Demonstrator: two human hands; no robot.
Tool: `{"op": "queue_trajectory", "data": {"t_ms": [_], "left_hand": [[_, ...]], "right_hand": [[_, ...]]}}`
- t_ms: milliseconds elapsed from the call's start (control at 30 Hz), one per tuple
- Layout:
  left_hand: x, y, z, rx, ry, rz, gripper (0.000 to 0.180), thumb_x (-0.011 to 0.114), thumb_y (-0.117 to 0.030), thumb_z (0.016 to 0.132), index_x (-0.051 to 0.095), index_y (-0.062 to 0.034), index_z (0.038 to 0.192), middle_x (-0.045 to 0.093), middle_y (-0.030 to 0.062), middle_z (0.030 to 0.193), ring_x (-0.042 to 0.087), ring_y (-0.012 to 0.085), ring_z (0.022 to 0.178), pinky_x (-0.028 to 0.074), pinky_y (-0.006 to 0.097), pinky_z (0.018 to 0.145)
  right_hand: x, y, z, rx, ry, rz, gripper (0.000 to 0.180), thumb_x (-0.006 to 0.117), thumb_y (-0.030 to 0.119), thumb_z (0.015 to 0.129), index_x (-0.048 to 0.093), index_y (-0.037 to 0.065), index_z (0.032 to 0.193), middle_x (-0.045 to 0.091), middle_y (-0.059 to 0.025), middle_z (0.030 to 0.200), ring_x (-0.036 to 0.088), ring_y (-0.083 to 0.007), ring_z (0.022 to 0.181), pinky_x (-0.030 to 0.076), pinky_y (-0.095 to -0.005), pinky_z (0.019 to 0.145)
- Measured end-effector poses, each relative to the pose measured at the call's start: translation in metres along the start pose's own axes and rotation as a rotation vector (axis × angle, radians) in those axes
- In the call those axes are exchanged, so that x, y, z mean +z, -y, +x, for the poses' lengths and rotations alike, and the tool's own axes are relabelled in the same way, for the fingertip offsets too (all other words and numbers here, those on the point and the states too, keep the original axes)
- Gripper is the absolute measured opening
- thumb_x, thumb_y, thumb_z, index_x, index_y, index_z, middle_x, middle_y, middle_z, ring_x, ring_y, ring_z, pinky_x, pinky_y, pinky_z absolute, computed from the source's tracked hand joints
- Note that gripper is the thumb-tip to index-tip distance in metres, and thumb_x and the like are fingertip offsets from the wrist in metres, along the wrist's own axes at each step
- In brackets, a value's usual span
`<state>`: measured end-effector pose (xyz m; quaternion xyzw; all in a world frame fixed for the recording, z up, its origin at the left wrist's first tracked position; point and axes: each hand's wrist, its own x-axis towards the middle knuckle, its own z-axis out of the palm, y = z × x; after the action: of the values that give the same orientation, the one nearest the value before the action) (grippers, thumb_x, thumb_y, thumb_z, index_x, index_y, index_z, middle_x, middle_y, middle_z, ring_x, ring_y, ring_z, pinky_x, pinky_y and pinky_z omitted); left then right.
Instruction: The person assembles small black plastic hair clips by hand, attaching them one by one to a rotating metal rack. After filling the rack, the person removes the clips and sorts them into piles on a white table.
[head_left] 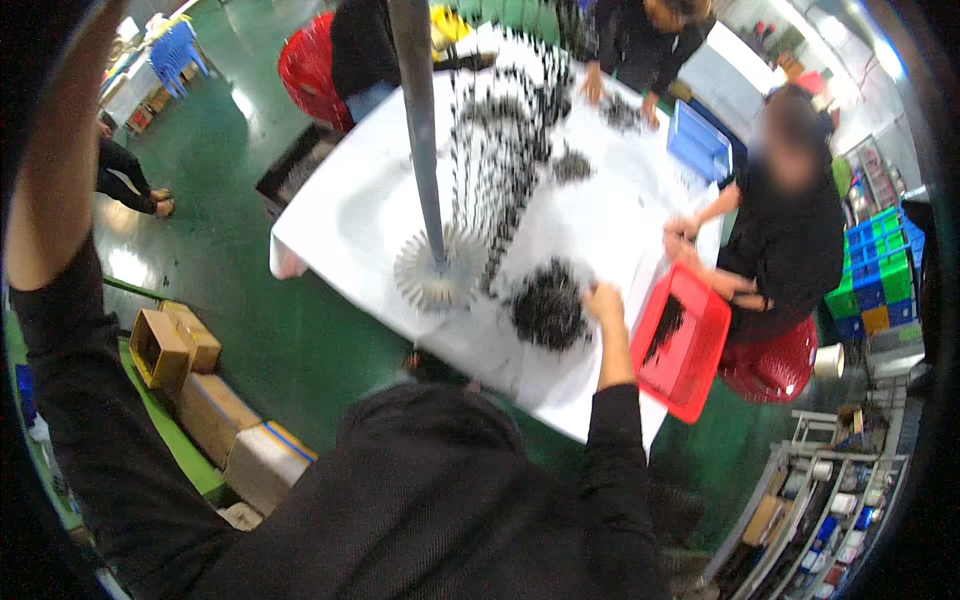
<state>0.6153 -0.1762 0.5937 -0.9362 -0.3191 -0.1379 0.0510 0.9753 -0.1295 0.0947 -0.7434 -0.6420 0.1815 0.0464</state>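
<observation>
My right hand point(604, 301) reaches over the white-covered table point(620, 235), at the right edge of a loose heap of small, thin black parts point(549, 306). Its fingers look curled together; whatever they may hold is too small to make out. My left forearm point(65, 130) is raised along the far left of the picture, and the hand is beyond the upper edge. Close to the heap's right side lies a red plastic basket point(700, 345) with some black parts point(666, 328) in it. Many black pieces point(500, 170) lie in rows up the table's middle.
A grey pole point(418, 120) comes down to a pale, slotted disc point(437, 268) left of the heap. Co-workers sit around the far and right sides, near a blue tray point(699, 140). Cardboard boxes point(215, 405) stand on the floor at left; shelves point(815, 520) at lower right.
</observation>
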Motion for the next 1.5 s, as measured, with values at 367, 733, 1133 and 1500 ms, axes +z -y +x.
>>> {"op": "queue_trajectory", "data": {"t_ms": [367,733,1133,1500], "left_hand": [[-0.009,0.024,0.01,0.143,-0.038,-0.005,0.052,0.052,0.003,0.077,0.048,-0.002,0.129,0.055,0.0176,0.124,0.054,0.0308,0.116,0.041,0.039,0.1],[-0.014,0.0,0.026,-0.069,0.027,0.102,0.045,0.062,-0.004,0.074,0.057,0.0056,0.118,0.057,0.0215,0.122,0.055,0.0343,0.113,0.042,0.039,0.098],[0.001,-0.003,0.027,-0.006,-0.071,0.296,0.051,0.052,0.015,0.063,0.063,0.0027,0.111,0.06,0.0182,0.118,0.057,0.0344,0.11,0.046,0.037,0.095],[-0.001,0.011,0.015,0.031,-0.149,0.212,0.041,0.05,0.009,0.076,0.057,0.001,0.116,0.059,0.0189,0.118,0.055,0.0354,0.112,0.043,0.042,0.096]], "right_hand": [[-0.298,0.227,-0.103,-0.819,-1.011,0.636,0.009,0.065,0.008,0.082,0.069,0.005,0.09,0.058,-0.0051,0.071,0.049,-0.0134,0.057,0.036,-0.0265,0.051],[-0.329,0.294,-0.115,-0.899,-0.935,0.779,0.01,0.064,0.006,0.081,0.066,-0.004,0.081,0.056,-0.0109,0.067,0.049,-0.0189,0.054,0.039,-0.0308,0.053],[-0.34,0.263,-0.089,-1.118,-0.219,1.262,0.013,0.064,0.008,0.083,0.068,-0.004,0.082,0.06,-0.0024,0.077,0.049,-0.0085,0.072,0.035,-0.021,0.068],[-0.342,0.235,-0.095,-1.014,-0.354,1.11,0.017,0.065,0.014,0.085,0.068,-0.002,0.081,0.056,0.001,0.075,0.044,-0.0061,0.066,0.031,-0.0211,0.059]]}}
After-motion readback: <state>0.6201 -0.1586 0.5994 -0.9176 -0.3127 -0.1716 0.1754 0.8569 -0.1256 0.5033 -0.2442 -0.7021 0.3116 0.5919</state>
